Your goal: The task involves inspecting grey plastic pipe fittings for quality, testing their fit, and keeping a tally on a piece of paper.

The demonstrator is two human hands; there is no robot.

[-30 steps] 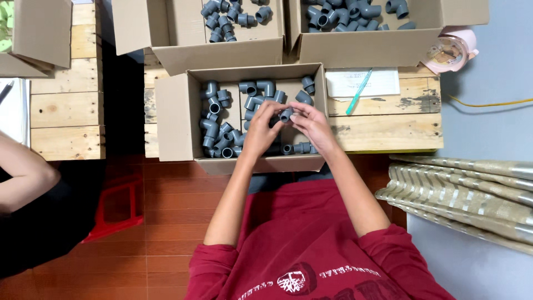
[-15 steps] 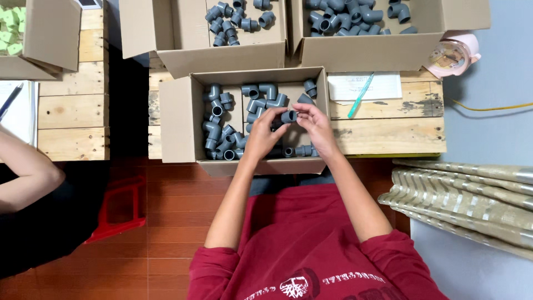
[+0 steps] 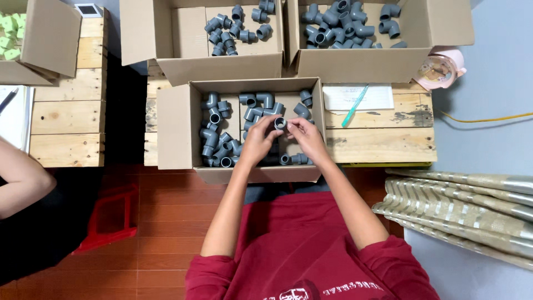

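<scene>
A grey plastic pipe fitting [image 3: 280, 123] is held between my left hand [image 3: 257, 140] and my right hand [image 3: 306, 139], its round opening facing up. Both hands hover over the near cardboard box [image 3: 177, 133], which holds several more grey pipe fittings [image 3: 217, 145]. Fingertips of both hands pinch the fitting from either side. My arms reach forward from a red shirt.
Two more open cardboard boxes [image 3: 222, 66] [image 3: 355, 64] with grey fittings stand behind, on wooden pallets [image 3: 388, 130]. A teal pen [image 3: 353, 105] lies on white paper. A pink tape dispenser [image 3: 438, 69] sits at right. Another person's arm [image 3: 19, 178] is at left, by a red stool [image 3: 111, 214].
My hands have stayed over the near box, turning the fitting slightly between the fingers. The view has shifted a little.
</scene>
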